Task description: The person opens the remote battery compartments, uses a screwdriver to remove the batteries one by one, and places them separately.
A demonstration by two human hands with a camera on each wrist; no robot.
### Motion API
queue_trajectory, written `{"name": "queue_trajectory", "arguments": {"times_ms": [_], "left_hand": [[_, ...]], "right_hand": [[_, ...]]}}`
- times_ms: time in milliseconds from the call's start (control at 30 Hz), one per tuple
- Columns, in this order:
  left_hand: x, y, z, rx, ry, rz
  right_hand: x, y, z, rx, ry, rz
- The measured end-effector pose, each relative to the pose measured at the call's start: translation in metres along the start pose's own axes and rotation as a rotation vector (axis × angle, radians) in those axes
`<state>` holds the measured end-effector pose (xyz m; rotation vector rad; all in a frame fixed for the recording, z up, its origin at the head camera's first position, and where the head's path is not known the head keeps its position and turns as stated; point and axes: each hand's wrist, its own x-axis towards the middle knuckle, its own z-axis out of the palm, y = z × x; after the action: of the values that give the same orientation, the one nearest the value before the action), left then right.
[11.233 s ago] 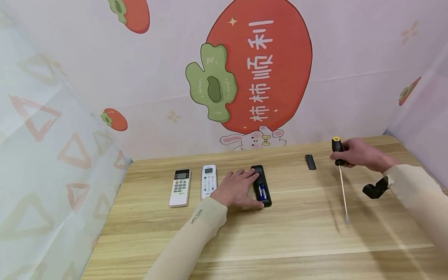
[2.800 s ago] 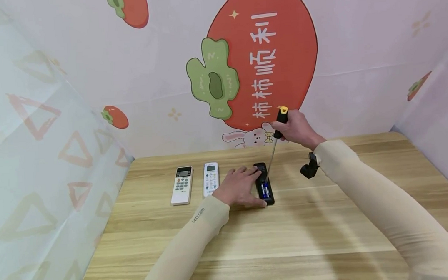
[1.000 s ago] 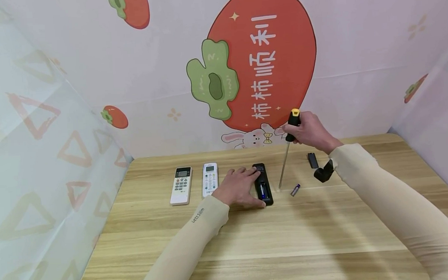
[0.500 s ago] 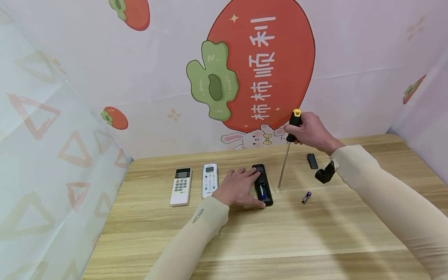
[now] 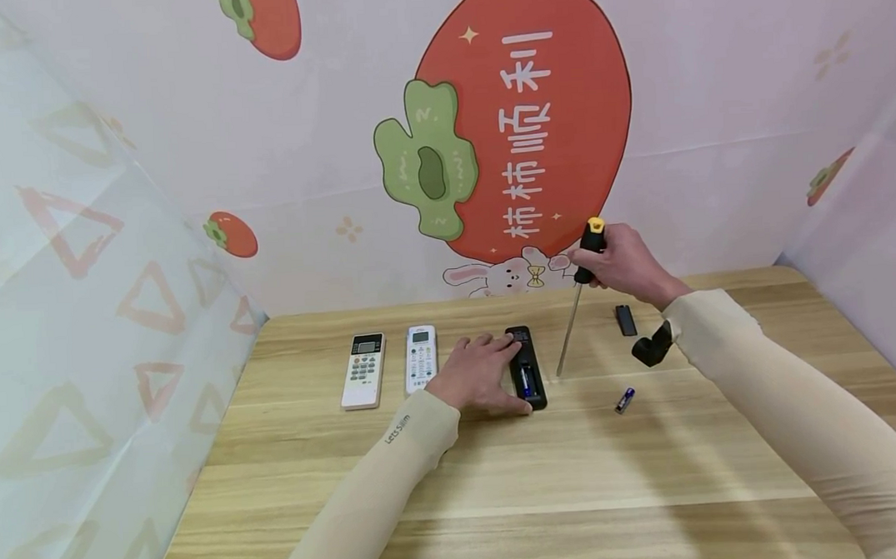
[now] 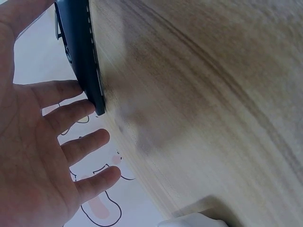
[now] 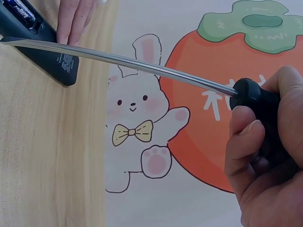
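Observation:
A black remote [image 5: 522, 351] lies face down with its battery compartment uncovered. One blue battery [image 5: 526, 381] shows inside. My left hand [image 5: 476, 374] rests on the remote's left edge, fingertips near the far end, thumb at the near end; in the left wrist view its fingers look fairly straight. My right hand [image 5: 623, 259] grips a flathead screwdriver [image 5: 568, 328] by its black and yellow handle. The tip points down just right of the remote, apart from it in the head view. A loose battery [image 5: 625, 400] lies on the table to the right.
The black battery cover [image 5: 626, 320] lies towards the back right. Two white remotes, one with a black top [image 5: 363, 371] and one slimmer [image 5: 421, 360], lie left of my left hand. A patterned cloth wall [image 5: 307, 152] stands along the wooden table's [image 5: 503, 510] back edge.
Earlier the compartment held two batteries; one has come out and rolled right, moving further over the last second. The screwdriver came from the right to the remote, then shifted slightly right. The left hand has stayed.

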<state>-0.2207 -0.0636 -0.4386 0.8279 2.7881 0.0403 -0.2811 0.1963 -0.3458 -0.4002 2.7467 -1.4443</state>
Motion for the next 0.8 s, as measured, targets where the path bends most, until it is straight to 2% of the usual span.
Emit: {"name": "queue_trajectory", "arguments": {"times_ms": [533, 800], "left_hand": [[-0.001, 0.001, -0.001, 0.008, 0.002, -0.003], [0.0, 0.0, 0.0, 0.01, 0.008, 0.0]], "right_hand": [[-0.007, -0.004, 0.006, -0.002, -0.003, -0.017], [-0.017, -0.008, 0.013, -0.006, -0.015, -0.083]]}}
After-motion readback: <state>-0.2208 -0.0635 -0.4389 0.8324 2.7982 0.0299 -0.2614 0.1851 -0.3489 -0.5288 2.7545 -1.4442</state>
